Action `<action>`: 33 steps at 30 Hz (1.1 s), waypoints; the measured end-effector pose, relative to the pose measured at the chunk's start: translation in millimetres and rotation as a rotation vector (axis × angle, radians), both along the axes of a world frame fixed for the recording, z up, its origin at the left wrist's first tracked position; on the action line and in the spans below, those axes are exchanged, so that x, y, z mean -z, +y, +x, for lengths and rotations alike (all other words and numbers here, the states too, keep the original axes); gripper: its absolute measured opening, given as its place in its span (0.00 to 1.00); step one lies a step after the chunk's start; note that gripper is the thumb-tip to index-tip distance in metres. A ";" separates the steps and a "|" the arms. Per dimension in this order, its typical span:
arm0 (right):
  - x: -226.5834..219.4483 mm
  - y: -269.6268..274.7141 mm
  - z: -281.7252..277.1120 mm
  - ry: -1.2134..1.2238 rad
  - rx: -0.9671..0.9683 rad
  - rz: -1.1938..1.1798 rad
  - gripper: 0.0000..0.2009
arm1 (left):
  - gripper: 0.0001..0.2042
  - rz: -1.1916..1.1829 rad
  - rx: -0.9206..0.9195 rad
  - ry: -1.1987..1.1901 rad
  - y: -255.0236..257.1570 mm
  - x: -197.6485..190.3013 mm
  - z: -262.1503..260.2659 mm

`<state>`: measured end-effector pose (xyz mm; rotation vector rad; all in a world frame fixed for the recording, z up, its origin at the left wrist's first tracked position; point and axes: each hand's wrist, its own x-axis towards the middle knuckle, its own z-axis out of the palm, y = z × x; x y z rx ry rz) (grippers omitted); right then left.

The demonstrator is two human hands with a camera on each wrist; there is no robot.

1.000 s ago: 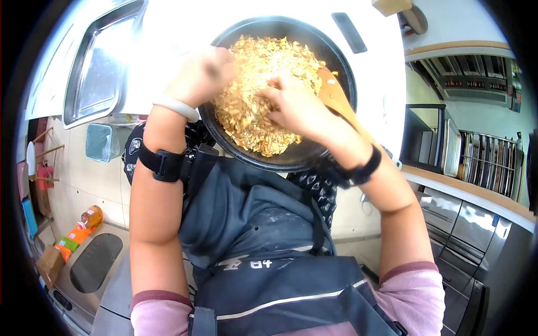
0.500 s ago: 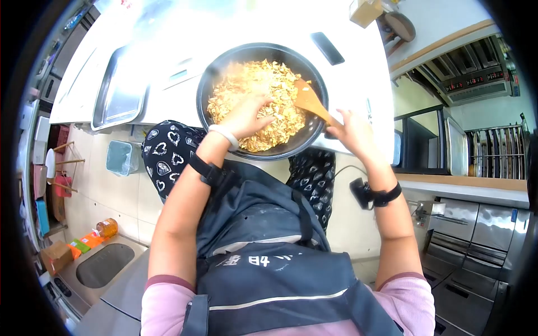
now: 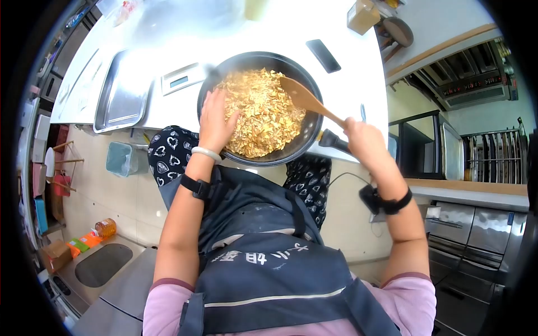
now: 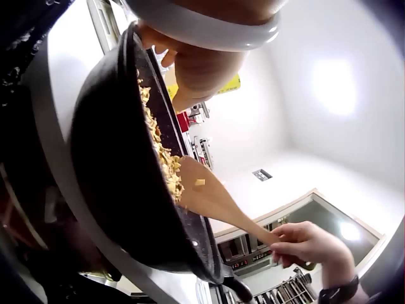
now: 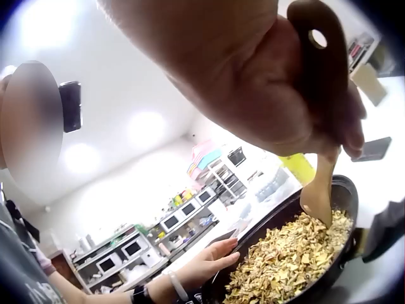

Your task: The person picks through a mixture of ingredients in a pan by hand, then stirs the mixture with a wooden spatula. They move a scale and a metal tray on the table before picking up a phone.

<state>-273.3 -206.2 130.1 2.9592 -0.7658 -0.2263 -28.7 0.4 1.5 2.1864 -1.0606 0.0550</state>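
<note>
A black pan [image 3: 311, 140] holds a heap of yellow-brown flakes [image 3: 263, 112]. My right hand [image 3: 365, 140] grips the handle of a wooden spatula [image 3: 305, 98], whose blade touches the flakes at the pan's right side. In the right wrist view the right hand [image 5: 272, 95] is curled round that handle, above the pan [image 5: 259, 228]. My left hand [image 3: 216, 122] lies at the pan's left rim with its fingers extended and thumb apart. The left wrist view shows the left hand [image 4: 205, 69] at the rim and the spatula [image 4: 212, 193] across the pan.
A black phone [image 3: 323, 55] lies right of the pan on the white table [image 3: 358, 84]. To the left are a scale [image 3: 182, 80] and a metal tray [image 3: 120, 92]. The pan's black handle [image 3: 335, 141] points right, below the right hand. A box [image 3: 363, 17] stands at the back right.
The right hand has gone from the flakes to the spatula, which it now grips; the blade has shifted left. The left hand has moved from over the flakes to the left rim.
</note>
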 end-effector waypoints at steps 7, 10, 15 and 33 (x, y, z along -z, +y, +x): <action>-48.8 -8.8 19.8 0.167 -0.103 -0.122 0.06 | 0.23 -0.119 -0.023 -0.071 4.3 -1.6 -0.9; -49.9 -21.9 30.2 0.241 -0.054 -0.068 0.05 | 0.22 0.039 -0.180 -0.149 6.1 -7.9 -3.6; -24.6 -62.0 39.7 0.261 0.080 0.361 0.12 | 0.22 -0.030 -0.218 -0.076 7.9 10.5 6.3; 68.0 -5.5 56.9 -0.012 0.453 1.146 0.13 | 0.22 -0.143 -0.141 -0.037 10.8 9.7 12.3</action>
